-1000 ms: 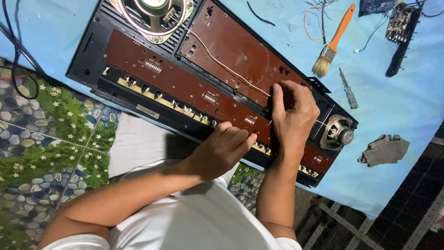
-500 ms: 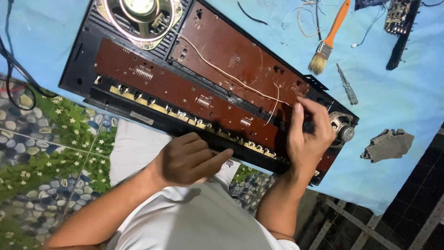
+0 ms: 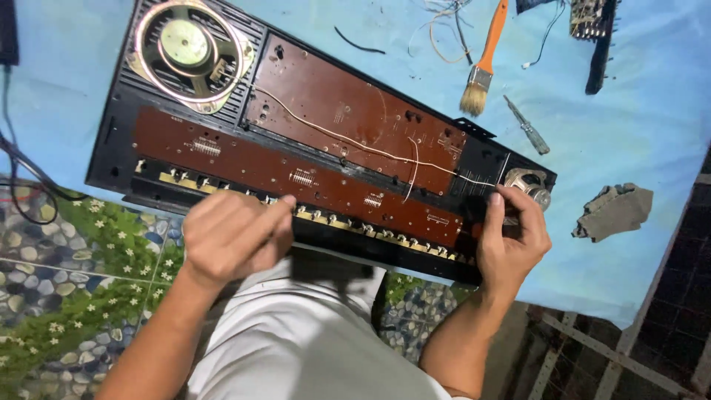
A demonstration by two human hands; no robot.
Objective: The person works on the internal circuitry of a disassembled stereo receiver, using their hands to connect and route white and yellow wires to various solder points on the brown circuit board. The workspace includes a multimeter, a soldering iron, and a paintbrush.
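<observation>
An opened black electronics chassis point(image 3: 118, 148) lies slantwise on a blue sheet point(image 3: 637, 126). It holds two brown circuit boards point(image 3: 355, 111), a large round speaker point(image 3: 185, 52) at its left end and a small speaker point(image 3: 529, 184) at its right end. A thin white wire point(image 3: 348, 141) runs across the boards. My left hand point(image 3: 233, 235) is blurred, its fingers curled together against the row of yellowish contacts on the front edge. My right hand point(image 3: 511, 241) grips the chassis at its right end, thumb and fingers beside the small speaker.
An orange-handled paintbrush point(image 3: 481, 70), a small screwdriver point(image 3: 527, 126) and a crumpled grey rag point(image 3: 613, 210) lie right of the chassis. A dark circuit part point(image 3: 592, 22) and loose wires sit at the top. Black cables point(image 3: 22, 178) trail at left over a flower-patterned mat point(image 3: 81, 281).
My left hand has slid left along the front edge. My right hand has moved from the boards out to the chassis's right end.
</observation>
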